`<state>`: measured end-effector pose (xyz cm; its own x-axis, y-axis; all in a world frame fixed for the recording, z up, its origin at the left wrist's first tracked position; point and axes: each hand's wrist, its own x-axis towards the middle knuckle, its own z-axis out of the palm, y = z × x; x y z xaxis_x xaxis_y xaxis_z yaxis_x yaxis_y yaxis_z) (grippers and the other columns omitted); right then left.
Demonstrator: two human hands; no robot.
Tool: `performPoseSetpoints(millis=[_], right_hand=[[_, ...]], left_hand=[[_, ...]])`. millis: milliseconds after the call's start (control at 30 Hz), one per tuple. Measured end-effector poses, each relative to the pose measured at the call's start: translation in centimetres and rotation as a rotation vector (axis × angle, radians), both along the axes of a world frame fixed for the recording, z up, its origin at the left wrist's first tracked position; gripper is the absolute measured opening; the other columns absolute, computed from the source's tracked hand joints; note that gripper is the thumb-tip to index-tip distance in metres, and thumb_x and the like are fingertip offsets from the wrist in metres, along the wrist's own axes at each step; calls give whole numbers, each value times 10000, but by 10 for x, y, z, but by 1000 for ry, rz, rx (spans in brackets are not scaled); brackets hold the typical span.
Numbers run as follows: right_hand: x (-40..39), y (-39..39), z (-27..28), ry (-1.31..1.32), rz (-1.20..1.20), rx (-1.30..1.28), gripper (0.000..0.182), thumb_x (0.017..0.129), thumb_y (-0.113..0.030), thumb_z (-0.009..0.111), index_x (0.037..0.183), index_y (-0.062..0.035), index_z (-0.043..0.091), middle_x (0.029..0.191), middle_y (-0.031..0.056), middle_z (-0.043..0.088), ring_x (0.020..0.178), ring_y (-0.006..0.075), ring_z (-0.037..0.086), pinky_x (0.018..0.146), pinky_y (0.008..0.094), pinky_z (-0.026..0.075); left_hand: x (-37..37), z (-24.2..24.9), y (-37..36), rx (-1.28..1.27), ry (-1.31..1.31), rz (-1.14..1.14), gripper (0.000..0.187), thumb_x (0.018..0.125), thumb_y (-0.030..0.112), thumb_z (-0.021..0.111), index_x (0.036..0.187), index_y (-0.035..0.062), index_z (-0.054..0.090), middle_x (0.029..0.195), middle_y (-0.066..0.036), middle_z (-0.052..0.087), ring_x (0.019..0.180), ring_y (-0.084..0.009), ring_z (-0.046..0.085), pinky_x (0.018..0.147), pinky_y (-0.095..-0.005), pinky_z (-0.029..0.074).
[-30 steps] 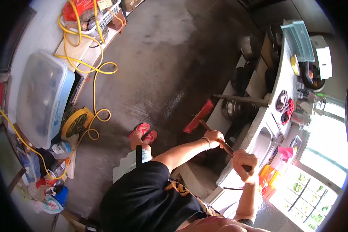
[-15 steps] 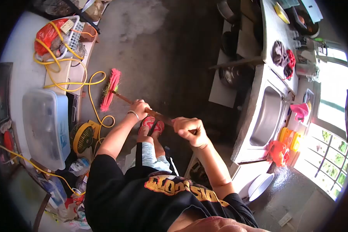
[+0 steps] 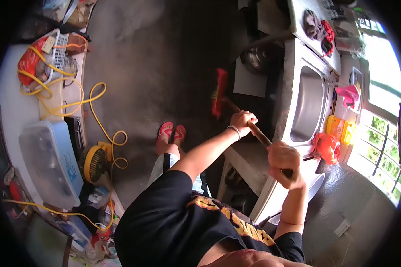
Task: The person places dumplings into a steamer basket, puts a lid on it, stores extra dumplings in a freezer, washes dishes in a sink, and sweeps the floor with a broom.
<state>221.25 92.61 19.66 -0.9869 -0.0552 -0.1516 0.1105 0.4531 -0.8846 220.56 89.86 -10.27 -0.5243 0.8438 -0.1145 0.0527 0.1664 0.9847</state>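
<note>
A broom with a red bristle head (image 3: 219,92) reaches out over the dark floor, its bristles a little blurred. My left hand (image 3: 243,123), a band at its wrist, is closed round the lower part of the wooden handle (image 3: 259,135). Farther up, near the handle's end, my right hand (image 3: 285,163) grips it in a fist. The handle slants from the broom head down to the right, toward the sink side. My feet in red shoes (image 3: 165,130) stand on the floor left of my hands.
On the right are a counter with a metal sink (image 3: 308,104) and a red plastic bag (image 3: 327,149). Along the left stand a lidded plastic box (image 3: 53,164), a yellow fan (image 3: 93,162) and a basket (image 3: 59,53). A looped yellow cable (image 3: 96,116) trails onto the floor.
Both hands have swung the broom to the right, its head going from beside the yellow cable to the floor near the lower shelves. Both hands have kept their grip.
</note>
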Motion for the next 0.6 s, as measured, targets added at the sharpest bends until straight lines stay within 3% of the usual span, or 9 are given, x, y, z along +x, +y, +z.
performPoseSetpoints(millis=[133,167,233,300,367,433,467,500,600], right_hand=[[57,-24,46,103,-94,-26,290,693,-217,702,578,-54,491,661,83,535,701,305,568,832,464,402],[80,-29,56,89,-150,-38,297,693,-231,707,584,-54,495,712,95,570,785,316,590,891,466,381],[135,-57,62,-64,-464,-169,333,677,-296,729,778,2,622,1152,221,540,1222,351,395,1021,467,241],[183,-111,58,-297,-898,-372,497,679,-328,729,1002,35,619,1251,240,470,1286,350,301,1038,439,230],[233,-169,35,-626,-981,-425,659,689,-347,719,1177,45,513,1251,246,470,1260,298,359,1029,380,276],[286,-268,-26,-997,-1293,-335,635,719,-347,683,1194,27,489,1163,253,531,1134,291,504,937,353,395],[265,-298,-26,-1315,-1025,104,602,750,-337,641,1216,1,464,1029,238,593,949,333,601,825,375,464],[250,-329,-35,-1498,-1005,63,492,772,-349,609,1112,-2,533,910,237,612,865,384,605,762,403,476],[249,-434,-98,-1572,-1170,-102,440,774,-364,609,999,9,552,830,236,603,802,377,607,712,413,468]], left_hand=[[4,58,-29,60,257,-176,40,788,223,573,788,184,585,798,12,583,906,-199,524,853,-466,297],[7,63,-36,85,286,-245,25,773,199,572,789,183,582,783,4,571,863,-224,521,809,-463,324],[16,60,-58,93,447,-430,35,758,173,565,785,187,583,764,-7,560,837,-249,513,758,-491,343],[41,40,-86,-48,517,-648,68,734,168,577,800,178,589,789,-35,557,866,-273,504,761,-582,349],[75,13,-136,-102,611,-903,126,712,183,602,834,156,598,853,-68,564,910,-293,493,777,-696,303],[97,13,-186,-165,629,-1299,204,698,191,614,879,98,598,892,-98,567,945,-300,478,789,-745,259],[107,11,-214,-171,602,-1417,224,686,181,623,885,83,591,891,-106,569,950,-304,477,790,-758,244],[122,-5,-248,-165,577,-1519,212,699,194,614,877,80,596,895,-98,585,965,-279,492,818,-769,213],[120,-58,-331,-80,385,-1719,431,686,247,657,1077,99,550,1036,-105,532,1103,-291,408,887,-727,197]])
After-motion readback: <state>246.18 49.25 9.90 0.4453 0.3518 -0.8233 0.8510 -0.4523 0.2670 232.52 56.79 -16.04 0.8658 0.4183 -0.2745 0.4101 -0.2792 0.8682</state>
